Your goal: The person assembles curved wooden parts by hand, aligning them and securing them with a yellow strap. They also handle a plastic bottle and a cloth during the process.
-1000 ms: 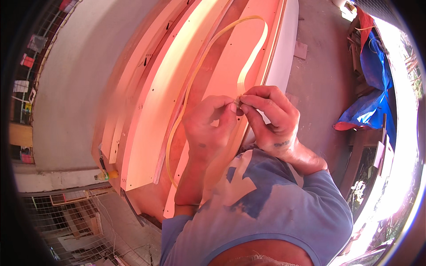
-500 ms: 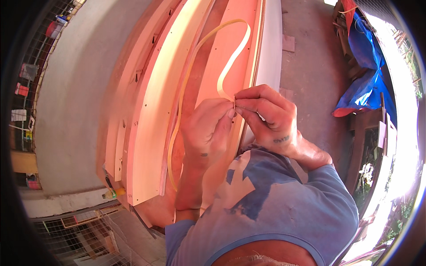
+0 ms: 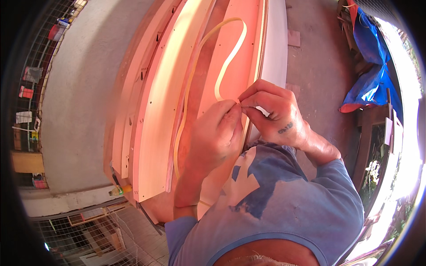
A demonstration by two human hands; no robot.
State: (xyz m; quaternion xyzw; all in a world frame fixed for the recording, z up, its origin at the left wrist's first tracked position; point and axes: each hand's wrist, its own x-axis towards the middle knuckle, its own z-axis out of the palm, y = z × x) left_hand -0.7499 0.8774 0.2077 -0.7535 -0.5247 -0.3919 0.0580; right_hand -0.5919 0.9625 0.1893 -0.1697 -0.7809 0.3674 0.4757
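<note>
A long, thin pale-yellow strip of edge banding (image 3: 231,53) rises in a loop above the boards and curves back down on the left toward my forearm. My left hand (image 3: 216,128) is closed in a pinch on the strip near its end. Thumb and fingers of my right hand (image 3: 276,116) are pinched together, touching the left fingertips at the same spot. The fingers hide the very tip of the strip. Under my hands lie long pinkish wooden boards (image 3: 166,102) with small dark holes, set side by side lengthwise.
A small bottle with a yellow part (image 3: 117,190) stands by the boards' near left end. Wire mesh (image 3: 84,235) runs along the lower left. Blue tarpaulin (image 3: 370,44) hangs at the right, above dark wooden framing (image 3: 370,117). Concrete floor (image 3: 315,66) lies right of the boards.
Both hands have shifted slightly right, and the left hand has turned, its fingers curling in more. The strip's loop has moved a little left relative to the hands.
</note>
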